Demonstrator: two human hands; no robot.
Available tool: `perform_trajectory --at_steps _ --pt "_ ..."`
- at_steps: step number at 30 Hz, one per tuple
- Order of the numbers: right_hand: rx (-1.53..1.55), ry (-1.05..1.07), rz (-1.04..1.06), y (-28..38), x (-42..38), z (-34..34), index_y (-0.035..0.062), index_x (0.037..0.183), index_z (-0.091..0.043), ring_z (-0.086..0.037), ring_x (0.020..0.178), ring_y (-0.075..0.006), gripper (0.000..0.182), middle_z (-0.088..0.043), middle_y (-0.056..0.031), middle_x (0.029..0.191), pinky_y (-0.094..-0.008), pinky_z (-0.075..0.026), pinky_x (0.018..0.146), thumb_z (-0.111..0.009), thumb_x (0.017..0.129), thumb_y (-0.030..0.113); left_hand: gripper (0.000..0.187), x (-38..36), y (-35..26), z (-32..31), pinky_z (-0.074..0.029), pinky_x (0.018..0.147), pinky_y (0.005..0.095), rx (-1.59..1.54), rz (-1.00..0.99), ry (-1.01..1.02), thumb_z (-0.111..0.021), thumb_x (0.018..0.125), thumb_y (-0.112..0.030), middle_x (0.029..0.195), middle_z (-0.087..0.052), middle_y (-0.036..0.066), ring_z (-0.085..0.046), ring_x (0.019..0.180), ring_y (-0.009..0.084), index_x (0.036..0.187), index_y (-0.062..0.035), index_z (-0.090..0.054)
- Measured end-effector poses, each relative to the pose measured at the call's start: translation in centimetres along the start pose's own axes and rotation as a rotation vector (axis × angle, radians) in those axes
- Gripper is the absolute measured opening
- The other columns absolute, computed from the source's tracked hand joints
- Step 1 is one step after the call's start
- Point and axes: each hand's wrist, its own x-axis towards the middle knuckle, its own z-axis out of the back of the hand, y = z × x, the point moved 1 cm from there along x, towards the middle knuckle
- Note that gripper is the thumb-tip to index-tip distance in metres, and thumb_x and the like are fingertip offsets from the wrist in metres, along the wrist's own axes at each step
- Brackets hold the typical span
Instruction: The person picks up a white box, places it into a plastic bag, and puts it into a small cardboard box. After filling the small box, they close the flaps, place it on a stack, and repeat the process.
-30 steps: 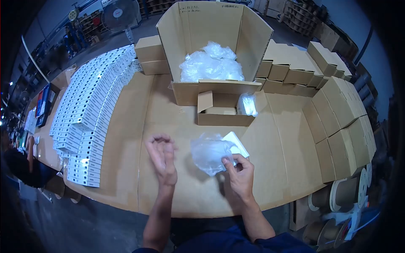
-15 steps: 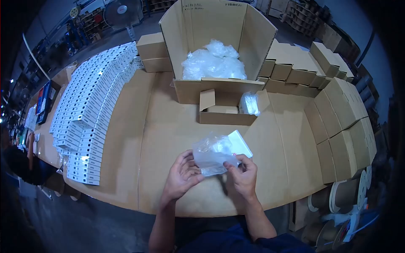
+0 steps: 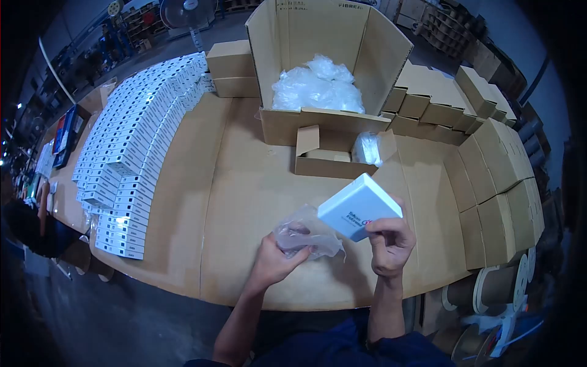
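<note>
A clear plastic bag (image 3: 306,229) is held in my left hand (image 3: 275,260), whose fingers are partly inside its opening. My right hand (image 3: 391,244) grips a flat white box (image 3: 358,208) with small printed text, tilted just right of the bag. Beyond them sits an open small carton (image 3: 333,165) with a plastic-wrapped item (image 3: 367,149) at its right end. Behind it, a large open cardboard box (image 3: 318,125) holds a heap of clear plastic bags (image 3: 318,88).
Stacked white boxes (image 3: 131,147) fill the table's left side. Brown cartons (image 3: 495,177) stand along the right, with more cartons (image 3: 434,98) at the back right and two (image 3: 232,67) at the back left. A person (image 3: 27,223) is at the far left beside another table.
My right hand has lifted the white box off the table and turned its printed face up. The bag now stays in my left hand alone, its mouth spread wider. The view has shifted slightly.
</note>
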Motion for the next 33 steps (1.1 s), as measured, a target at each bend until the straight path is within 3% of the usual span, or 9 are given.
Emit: perform_trajectory --at_steps 2,6,7,11,15,18,24,27,33 --pt "-0.075 0.181 0.06 0.5 0.8 -0.1 0.0023 0.097 -0.076 -0.065 0.107 -0.027 0.033 -0.062 -0.0246 0.12 -0.0313 -0.053 0.091 -0.063 0.075 -0.019 0.043 0.0 -0.3 -0.3 -0.056 0.094 0.0337 -0.002 0.032 -0.018 -0.082 0.082 -0.007 0.11 -0.075 0.012 -0.071 0.104 0.0168 0.121 0.0014 -0.067" --pt "-0.116 0.341 0.03 0.3 2.1 -1.0 0.0033 0.098 -0.079 -0.065 0.106 -0.0309 0.026 -0.062 -0.0246 0.119 -0.0384 -0.053 0.091 -0.07 0.074 -0.004 0.052 0.0 -0.1 -0.2 -0.055 0.095 0.0358 0.016 0.033 -0.019 -0.082 0.082 -0.01 0.113 -0.075 0.016 -0.071 0.108 0.0194 0.128 0.0025 -0.064" --pt "-0.044 0.366 0.0 -0.2 2.1 -1.0 0.0041 0.101 -0.079 -0.065 0.107 -0.0321 0.028 -0.062 -0.0238 0.118 -0.0413 -0.053 0.091 -0.078 0.073 0.011 0.054 0.0 0.1 -0.1 -0.055 0.095 0.0362 0.023 0.032 -0.022 -0.082 0.081 -0.011 0.114 -0.075 0.016 -0.071 0.108 0.02 0.13 0.0028 -0.063" --pt "-0.085 0.49 0.058 -0.6 2.2 -1.7 0.0053 0.104 -0.077 -0.066 0.11 -0.0336 0.052 -0.062 -0.0218 0.124 -0.0402 -0.055 0.089 -0.095 0.058 0.022 0.058 -0.1 -0.3 0.2 -0.055 0.096 0.0365 0.022 0.045 -0.047 -0.083 0.081 -0.011 0.118 -0.073 0.016 -0.07 0.111 0.0211 0.132 0.0022 -0.061" --pt "-0.262 0.495 0.118 -1.1 1.8 -2.5 0.0056 0.104 -0.076 -0.067 0.108 -0.0319 0.053 -0.061 -0.0212 0.126 -0.0397 -0.057 0.088 -0.097 0.057 0.018 0.055 0.0 0.5 0.3 -0.056 0.095 0.0366 -0.043 0.003 -0.056 -0.082 0.081 -0.011 0.113 -0.073 0.016 -0.071 0.107 0.0211 0.129 0.0036 -0.058" --pt "-0.134 0.46 -0.037 -1.9 1.5 -1.8 0.0025 0.106 -0.075 -0.063 0.114 -0.0298 0.057 -0.06 -0.0184 0.124 -0.0398 -0.055 0.091 -0.099 0.058 0.02 0.056 -0.3 0.9 0.7 -0.056 0.095 0.036 -0.021 0.029 -0.071 -0.083 0.081 -0.011 0.113 -0.073 0.016 -0.071 0.106 0.0203 0.129 0.0043 -0.058" --pt "-0.163 0.535 -0.072 -1.9 1.1 -3.7 0.0048 0.11 -0.072 -0.063 0.116 -0.0359 0.043 -0.062 -0.0198 0.12 -0.042 -0.053 0.098 -0.085 0.07 0.007 0.058 -0.4 1.4 0.8 -0.056 0.095 0.036 -0.066 0.051 -0.046 -0.084 0.08 -0.009 0.114 -0.072 0.013 -0.07 0.108 0.0191 0.13 0.0034 -0.057" --pt "-0.155 0.539 -0.154 -2.8 0.5 -4.1 0.0049 0.112 -0.072 -0.063 0.117 -0.0357 0.035 -0.062 -0.0188 0.121 -0.0416 -0.052 0.1 -0.071 0.077 -0.002 0.048 -0.6 1.8 1.0 -0.055 0.094 0.0353 -0.084 -0.005 -0.038 -0.078 0.088 -0.006 0.114 -0.071 0.01 -0.069 0.108 0.0189 0.131 0.0024 -0.057" --pt "0.005 0.638 -0.253 -4.5 0.6 -3.4 0.0053 0.115 -0.07 -0.06 0.123 -0.0346 0.036 -0.058 -0.0201 0.132 -0.0413 -0.048 0.106 -0.076 0.079 0.003 0.034 -1.3 4.8 1.9 -0.053 0.102 0.0352 -0.586 0.168 -0.002 -0.049 0.11 -0.017 0.129 -0.064 0.014 -0.064 0.118 0.0198 0.138 0.003 -0.051"
